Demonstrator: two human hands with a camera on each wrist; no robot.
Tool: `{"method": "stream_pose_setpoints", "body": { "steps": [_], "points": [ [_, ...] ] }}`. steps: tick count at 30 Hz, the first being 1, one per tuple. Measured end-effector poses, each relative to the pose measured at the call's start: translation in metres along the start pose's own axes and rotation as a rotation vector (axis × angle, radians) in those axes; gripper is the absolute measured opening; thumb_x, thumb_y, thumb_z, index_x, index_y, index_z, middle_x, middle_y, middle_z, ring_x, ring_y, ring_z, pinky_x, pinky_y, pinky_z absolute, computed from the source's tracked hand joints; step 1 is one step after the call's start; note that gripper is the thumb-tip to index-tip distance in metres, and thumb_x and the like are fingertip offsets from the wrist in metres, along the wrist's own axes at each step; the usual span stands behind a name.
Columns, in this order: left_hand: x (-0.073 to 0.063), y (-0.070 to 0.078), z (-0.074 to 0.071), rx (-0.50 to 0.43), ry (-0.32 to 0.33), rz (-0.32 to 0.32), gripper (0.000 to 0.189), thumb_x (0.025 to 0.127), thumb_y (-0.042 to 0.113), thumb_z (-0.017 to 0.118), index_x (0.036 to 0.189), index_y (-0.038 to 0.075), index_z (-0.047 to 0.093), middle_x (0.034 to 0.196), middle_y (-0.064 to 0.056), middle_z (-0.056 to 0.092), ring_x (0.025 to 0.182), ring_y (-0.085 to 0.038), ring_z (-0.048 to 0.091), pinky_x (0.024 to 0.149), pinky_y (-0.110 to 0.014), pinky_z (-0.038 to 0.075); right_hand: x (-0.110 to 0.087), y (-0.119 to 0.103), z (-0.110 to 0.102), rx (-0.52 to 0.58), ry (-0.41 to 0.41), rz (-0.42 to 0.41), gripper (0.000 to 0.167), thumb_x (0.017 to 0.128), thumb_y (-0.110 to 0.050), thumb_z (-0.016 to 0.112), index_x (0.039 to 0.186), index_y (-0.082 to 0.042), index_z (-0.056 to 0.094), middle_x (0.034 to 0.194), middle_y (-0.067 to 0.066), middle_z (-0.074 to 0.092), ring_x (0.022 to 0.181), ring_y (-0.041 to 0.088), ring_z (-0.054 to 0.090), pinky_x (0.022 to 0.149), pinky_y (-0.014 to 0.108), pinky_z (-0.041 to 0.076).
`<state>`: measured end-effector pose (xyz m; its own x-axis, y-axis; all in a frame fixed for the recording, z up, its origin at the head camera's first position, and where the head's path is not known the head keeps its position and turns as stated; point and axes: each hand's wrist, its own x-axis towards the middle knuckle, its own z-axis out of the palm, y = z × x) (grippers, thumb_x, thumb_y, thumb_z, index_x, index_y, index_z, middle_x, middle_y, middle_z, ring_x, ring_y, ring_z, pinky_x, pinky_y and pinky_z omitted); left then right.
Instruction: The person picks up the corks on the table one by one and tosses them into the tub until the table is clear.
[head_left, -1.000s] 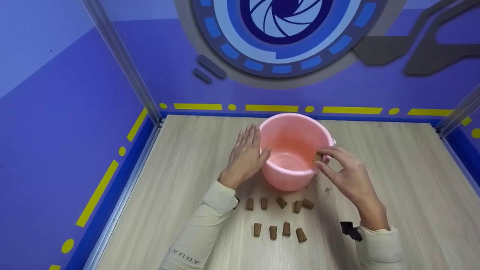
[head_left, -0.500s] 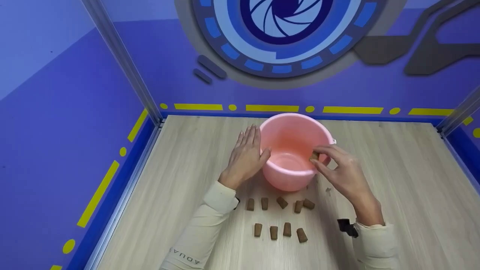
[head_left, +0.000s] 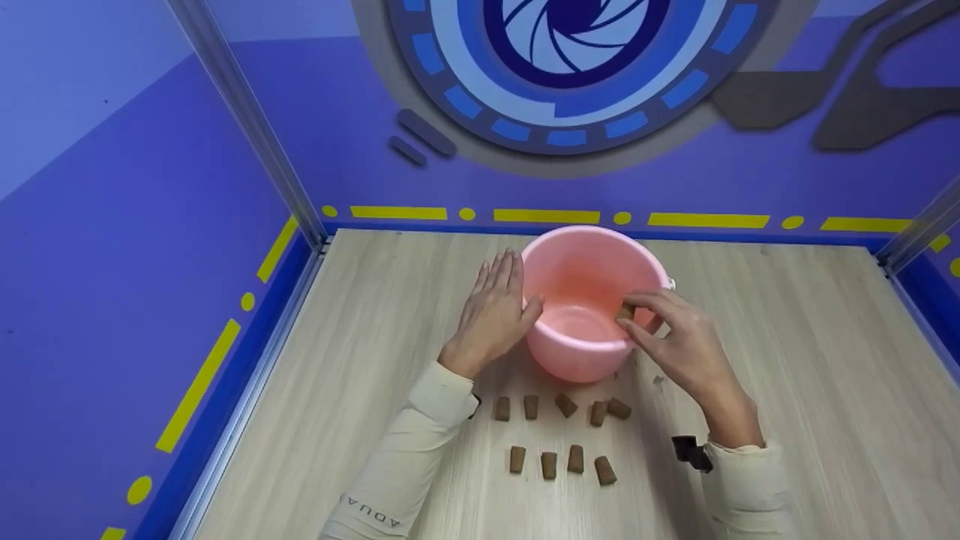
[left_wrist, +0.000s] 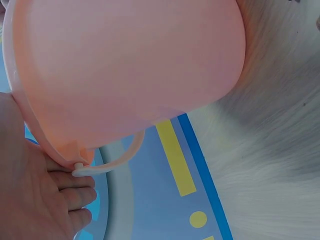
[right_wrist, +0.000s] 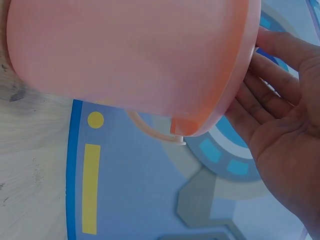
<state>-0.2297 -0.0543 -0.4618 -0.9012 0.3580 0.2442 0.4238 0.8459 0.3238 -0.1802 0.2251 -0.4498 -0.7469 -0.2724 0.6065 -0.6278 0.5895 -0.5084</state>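
A pink bucket (head_left: 574, 364) stands on the table, its mouth towards me. My left hand (head_left: 489, 319) rests with fairly straight fingers against its left side, the thumb at the rim. In the left wrist view, the fingers of that hand (left_wrist: 37, 190) touch the rim near the handle's joint. My right hand (head_left: 682, 345) pinches a brown tapered cork stopper (head_left: 625, 310) between thumb and fingers, just inside the bucket's right rim. The right wrist view has the fingertips of this hand (right_wrist: 282, 112) behind the rim, so the stopper is hidden there. Several similar stoppers (head_left: 576, 458) lie in two rough rows before the bucket.
A pale wood-grain tabletop (head_left: 360, 337) carries everything. Blue-purple panels (head_left: 315, 135) with yellow marks enclose it at the back and sides. The bucket's handle (left_wrist: 125, 157) hangs on its far side. A black strap piece (head_left: 691, 453) sits by the right sleeve.
My right hand has moved slightly left, bringing the pinched cork stopper further inside the bucket's rim. The left hand and the stoppers on the table stay where they were.
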Motion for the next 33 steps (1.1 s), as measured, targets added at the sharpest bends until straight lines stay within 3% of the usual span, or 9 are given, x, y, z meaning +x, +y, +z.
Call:
{"method": "stream_pose_setpoints", "body": {
  "steps": [16, 25, 33],
  "points": [
    [0.0009, 0.0, 0.0002, -0.005, -0.011, -0.006, 0.073, 0.111, 0.039, 0.048, 0.161, -0.011, 0.029, 0.169, -0.028, 0.028, 0.159, -0.038, 0.022, 0.129, -0.051, 0.015, -0.0009, 0.0013, 0.0015, 0.004, 0.0, 0.013, 0.037, 0.081, 0.007, 0.089, 0.115, -0.001, 0.077, 0.107, 0.008, 0.075, 0.077, 0.017, 0.063, 0.07, 0.014, 0.048],
    [0.0007, 0.0008, -0.0006, 0.002, -0.011, -0.009, 0.073, 0.111, 0.039, 0.048, 0.161, -0.011, 0.03, 0.169, -0.028, 0.028, 0.158, -0.038, 0.023, 0.129, -0.051, 0.015, -0.0016, 0.0027, 0.0014, -0.008, 0.006, 0.011, 0.04, 0.079, 0.008, 0.09, 0.116, 0.001, 0.077, 0.11, 0.012, 0.076, 0.07, 0.012, 0.061, 0.067, 0.024, 0.051],
    [0.0003, 0.0007, 0.0001, 0.002, -0.01, -0.012, 0.073, 0.111, 0.038, 0.048, 0.162, -0.011, 0.028, 0.169, -0.027, 0.027, 0.159, -0.038, 0.021, 0.13, -0.049, 0.013, -0.0022, 0.0018, 0.0004, 0.014, 0.021, -0.013, 0.041, 0.078, 0.009, 0.089, 0.117, 0.002, 0.077, 0.11, 0.013, 0.076, 0.071, 0.016, 0.062, 0.072, 0.013, 0.045]
  ]
}}
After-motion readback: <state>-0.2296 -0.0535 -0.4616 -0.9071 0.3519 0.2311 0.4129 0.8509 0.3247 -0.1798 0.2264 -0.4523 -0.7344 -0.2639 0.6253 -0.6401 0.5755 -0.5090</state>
